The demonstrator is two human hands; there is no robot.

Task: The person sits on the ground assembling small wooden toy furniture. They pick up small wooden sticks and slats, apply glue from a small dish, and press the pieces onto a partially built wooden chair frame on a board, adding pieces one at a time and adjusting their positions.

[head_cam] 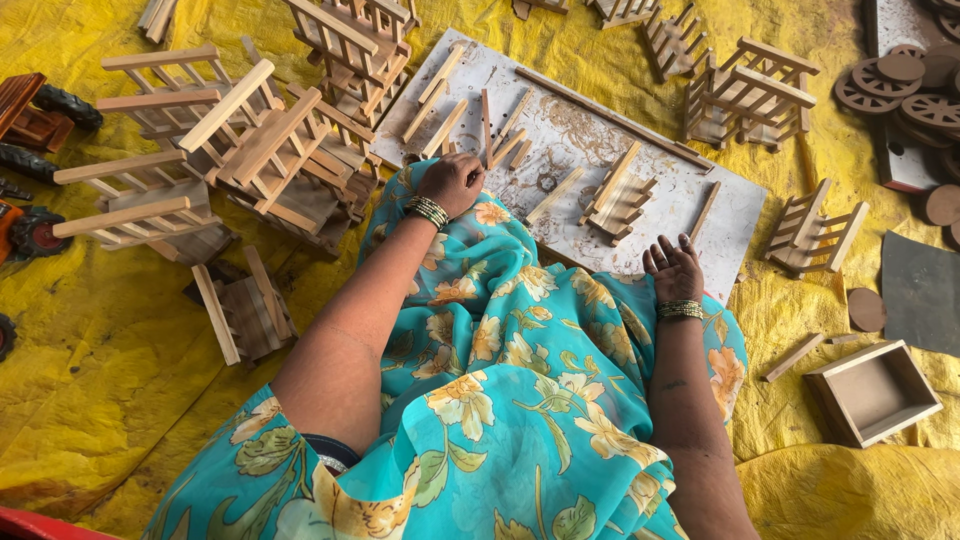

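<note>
Nearest, a lap draped in turquoise floral cloth point(500, 400), spilling onto the near edge of the flat white glue-stained work board point(740, 215) laid on the crumpled yellow floor sheet point(120, 380). Left hand point(452, 183) curled shut at the board's near-left edge, apparently pinching something small, though what exactly cannot be told. Right hand point(672, 268) empty, fingers loosely spread, resting at the board's near edge, just short of the half-built pale wooden slat frame point(615, 195). Counted on the board: one such frame, roughly ten loose short pale wooden sticks point(440, 110) mostly to the left, one long thin strip point(610, 110) along the far edge. To the right on the sheet: one open shallow wooden box point(873, 392), one finished ladder-like rack point(812, 232), a pile of dark round wooden wheels point(905, 85), at least six. To the left: a heap of finished slatted racks point(240, 150), about six, stacked loosely. Judged risks: a sweep of the draped cloth dragging sticks out of line; a careless elbow toppling the leaning heap; wet glue, if any, catching cloth or fingers; the unfinished frame skewing if nudged by the right hand.
</note>
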